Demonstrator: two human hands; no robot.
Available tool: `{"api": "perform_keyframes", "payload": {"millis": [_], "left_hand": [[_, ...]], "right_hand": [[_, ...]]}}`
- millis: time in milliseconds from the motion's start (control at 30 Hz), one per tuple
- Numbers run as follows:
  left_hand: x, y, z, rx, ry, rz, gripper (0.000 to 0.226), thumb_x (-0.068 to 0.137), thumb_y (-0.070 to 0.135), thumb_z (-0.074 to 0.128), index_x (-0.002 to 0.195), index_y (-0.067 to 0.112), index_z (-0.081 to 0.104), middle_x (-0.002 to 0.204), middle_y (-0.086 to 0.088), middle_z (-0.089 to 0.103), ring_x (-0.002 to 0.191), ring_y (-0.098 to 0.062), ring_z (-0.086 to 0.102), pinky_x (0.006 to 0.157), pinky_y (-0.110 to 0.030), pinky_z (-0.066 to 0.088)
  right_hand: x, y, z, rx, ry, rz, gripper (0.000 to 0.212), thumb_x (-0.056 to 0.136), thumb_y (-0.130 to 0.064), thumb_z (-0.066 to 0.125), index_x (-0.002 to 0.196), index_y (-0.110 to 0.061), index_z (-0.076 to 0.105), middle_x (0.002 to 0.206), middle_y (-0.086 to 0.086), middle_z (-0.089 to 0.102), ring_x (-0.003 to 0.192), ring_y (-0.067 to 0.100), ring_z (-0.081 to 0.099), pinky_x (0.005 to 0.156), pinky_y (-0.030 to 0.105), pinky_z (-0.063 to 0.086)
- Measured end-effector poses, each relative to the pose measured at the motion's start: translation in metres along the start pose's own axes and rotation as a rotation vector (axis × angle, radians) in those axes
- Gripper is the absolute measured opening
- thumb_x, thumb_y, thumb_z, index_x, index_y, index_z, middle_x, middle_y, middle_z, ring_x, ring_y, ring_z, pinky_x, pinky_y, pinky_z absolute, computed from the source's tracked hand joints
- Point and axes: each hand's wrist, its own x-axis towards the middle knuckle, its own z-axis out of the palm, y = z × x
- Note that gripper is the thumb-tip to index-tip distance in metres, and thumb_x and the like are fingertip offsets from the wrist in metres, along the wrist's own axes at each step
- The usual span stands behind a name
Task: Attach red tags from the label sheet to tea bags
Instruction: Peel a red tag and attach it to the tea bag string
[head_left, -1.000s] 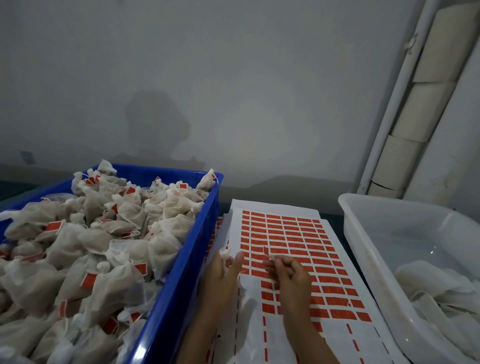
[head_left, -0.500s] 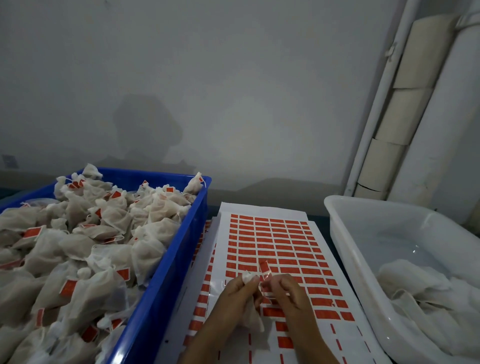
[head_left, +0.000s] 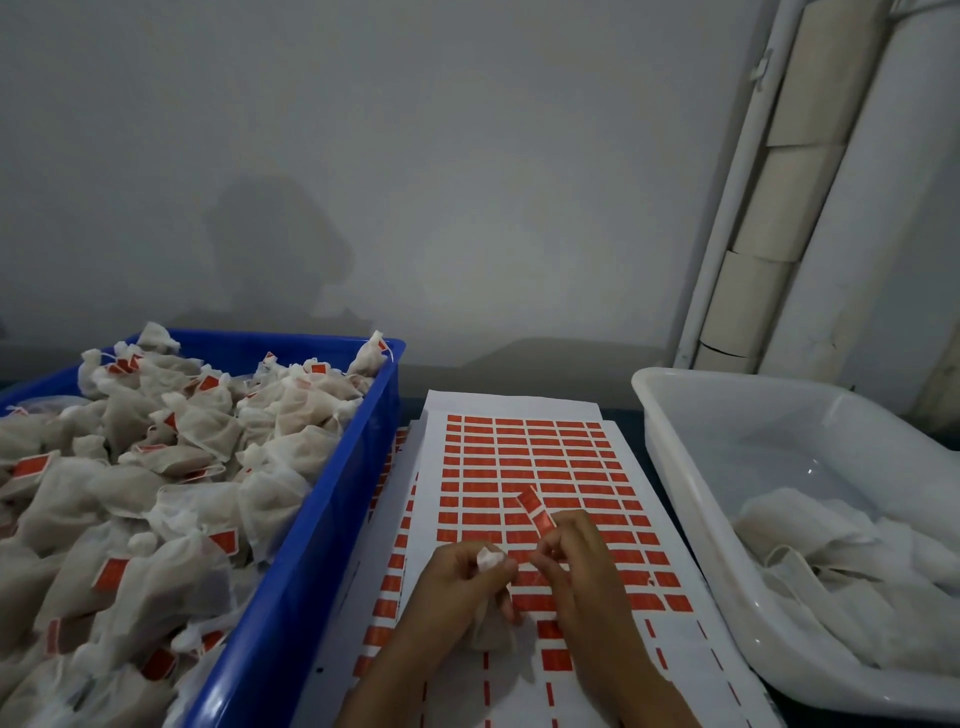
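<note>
A big blue bin (head_left: 291, 545) is sitting on the left. It is holding a tall heap of white tea bags (head_left: 171, 483), and many of them are showing little red tags. A white tub (head_left: 691, 467) is sitting on the right. Soft white bags (head_left: 852, 561) are lying in its near corner, and no red is showing on them.

Between the two boxes a label sheet (head_left: 530, 457) is lying flat. Rows of red tags are covering its far part. The rows near the person are looking mostly bare, with only thin red strips showing.

Both hands are hanging just over the near part of the sheet, close together. The left hand (head_left: 457, 582) is curling its fingers around one tea bag (head_left: 488, 629). The bag's tied white top is poking out above the fingers, and its round body is hanging down under the hand. The right hand (head_left: 576, 561) is pinching a red tag (head_left: 535, 512) between its fingertips. The tag is sticking up and leaning toward the left, off the sheet. I cannot tell if the tag is touching the bag's string.
</note>
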Motion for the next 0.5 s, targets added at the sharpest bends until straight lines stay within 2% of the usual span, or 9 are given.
{"api": "perform_keyframes", "payload": {"millis": [67,100,133,167,233,267,333,400,500], "left_hand": [[0.001,-0.002,0.001,0.019,0.017,0.001,0.013,0.088,0.031,0.058,0.077,0.025,0.062,0.072,0.015,0.064,0.076,-0.008,0.062,0.064,-0.01,0.042],[0.001,-0.002,0.001,0.018,0.03,0.003,0.012,0.088,0.03,0.058,0.078,0.026,0.062,0.074,0.013,0.065,0.077,-0.009,0.062,0.064,-0.01,0.043],[0.001,-0.002,0.002,0.012,0.045,0.004,0.011,0.088,0.029,0.058,0.078,0.026,0.061,0.075,0.013,0.065,0.077,-0.009,0.062,0.064,-0.009,0.043],[0.001,-0.002,0.002,0.0,0.059,0.009,0.01,0.088,0.029,0.059,0.079,0.026,0.061,0.075,0.013,0.066,0.076,-0.009,0.063,0.063,-0.008,0.044],[0.001,-0.002,0.003,-0.047,0.094,0.014,0.008,0.087,0.028,0.06,0.08,0.024,0.062,0.076,0.013,0.068,0.075,-0.007,0.066,0.064,-0.01,0.051],[0.002,-0.002,0.003,-0.072,0.117,0.008,0.008,0.086,0.028,0.06,0.082,0.022,0.063,0.079,0.011,0.069,0.075,-0.007,0.067,0.068,-0.013,0.054],[0.004,-0.004,0.005,-0.098,0.18,-0.014,0.008,0.086,0.029,0.061,0.084,0.021,0.063,0.084,0.01,0.069,0.078,-0.009,0.066,0.069,-0.016,0.053],[0.004,-0.004,0.007,-0.102,0.244,-0.033,0.007,0.085,0.029,0.062,0.082,0.022,0.063,0.084,0.013,0.068,0.079,-0.008,0.064,0.063,-0.01,0.047],[0.004,-0.005,0.01,-0.083,0.252,-0.024,0.01,0.086,0.029,0.061,0.082,0.02,0.064,0.082,0.009,0.069,0.078,-0.011,0.065,0.066,-0.012,0.048]], "right_hand": [[0.001,-0.001,-0.004,-0.183,0.034,-0.136,0.078,0.08,-0.07,0.008,0.117,-0.021,0.056,0.129,-0.006,0.053,0.116,0.018,0.053,0.096,0.011,0.018],[0.0,-0.001,-0.006,-0.22,0.01,-0.112,0.096,0.072,-0.077,-0.003,0.124,-0.018,0.051,0.133,-0.003,0.049,0.122,0.02,0.049,0.098,0.014,0.017],[-0.001,-0.001,-0.008,-0.211,0.008,-0.045,0.096,0.069,-0.08,-0.005,0.125,-0.023,0.047,0.135,-0.008,0.045,0.125,0.016,0.045,0.1,0.015,0.017],[-0.001,-0.002,-0.008,-0.122,0.054,0.006,0.08,0.071,-0.08,0.003,0.118,-0.031,0.046,0.129,-0.017,0.045,0.121,0.011,0.047,0.101,0.014,0.02],[-0.002,-0.007,-0.01,0.126,0.218,0.059,0.051,0.073,-0.077,0.025,0.091,-0.035,0.047,0.102,-0.029,0.05,0.095,0.002,0.058,0.092,0.014,0.037],[-0.004,-0.009,-0.012,0.248,0.297,0.087,0.04,0.075,-0.071,0.037,0.086,-0.034,0.048,0.095,-0.029,0.054,0.085,0.001,0.06,0.086,0.017,0.045],[-0.007,-0.013,-0.015,0.46,0.38,0.142,0.022,0.077,-0.05,0.052,0.09,-0.033,0.051,0.093,-0.02,0.061,0.082,0.007,0.064,0.079,0.028,0.054],[-0.009,-0.017,-0.016,0.557,0.406,0.145,0.023,0.076,-0.041,0.056,0.096,-0.033,0.051,0.099,-0.016,0.064,0.086,0.01,0.066,0.076,0.026,0.055],[-0.01,-0.02,-0.009,0.556,0.389,0.118,0.029,0.072,-0.04,0.061,0.099,-0.033,0.053,0.092,-0.022,0.064,0.084,0.004,0.066,0.07,0.012,0.05]]}}
